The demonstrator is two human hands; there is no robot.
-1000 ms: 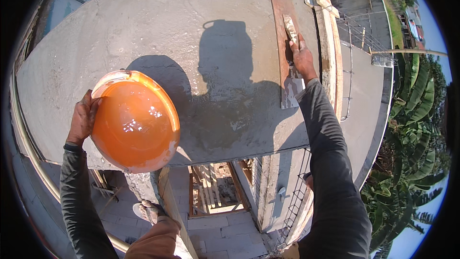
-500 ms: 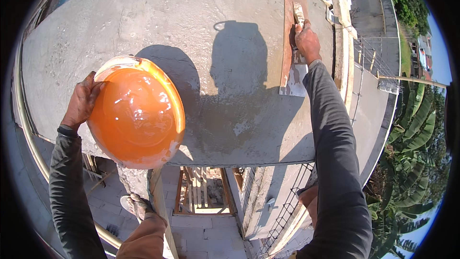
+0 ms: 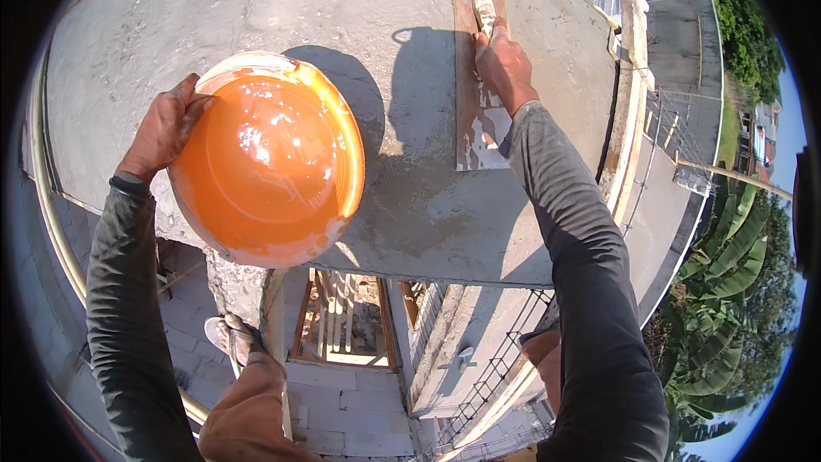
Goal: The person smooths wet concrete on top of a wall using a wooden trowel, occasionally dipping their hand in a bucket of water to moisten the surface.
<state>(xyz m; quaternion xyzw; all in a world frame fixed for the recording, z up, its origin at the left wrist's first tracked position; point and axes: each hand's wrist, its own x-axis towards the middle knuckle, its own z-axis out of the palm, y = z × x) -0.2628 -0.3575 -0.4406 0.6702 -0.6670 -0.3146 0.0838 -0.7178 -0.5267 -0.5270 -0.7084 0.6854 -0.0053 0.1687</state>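
My left hand (image 3: 168,127) grips the rim of a glossy orange plastic basin (image 3: 265,175), thumb and fingers pinched on its upper left edge. Pale cement-like smears mark the basin's rim. It is held tilted at the front edge of a wet grey concrete slab (image 3: 282,4). In my right hand (image 3: 505,68) is the handle of a long, flat plastering float (image 3: 466,111). Its reddish-brown blade, with whitish patches at the near end, lies against the slab surface, pointing away from me. My fingers are closed around the handle.
Timber formwork (image 3: 631,94) runs along the slab's right edge. Below the front edge are a rough concrete beam (image 3: 235,287), a framed opening (image 3: 342,359) and a steel rebar cage (image 3: 487,402). My sandalled foot (image 3: 229,334) is by the beam. Banana plants (image 3: 723,316) grow far right.
My right hand has slid the float leftward over the slab, away from the formwork. The basin in my left hand has shifted up and right in view. The view itself has moved a little.
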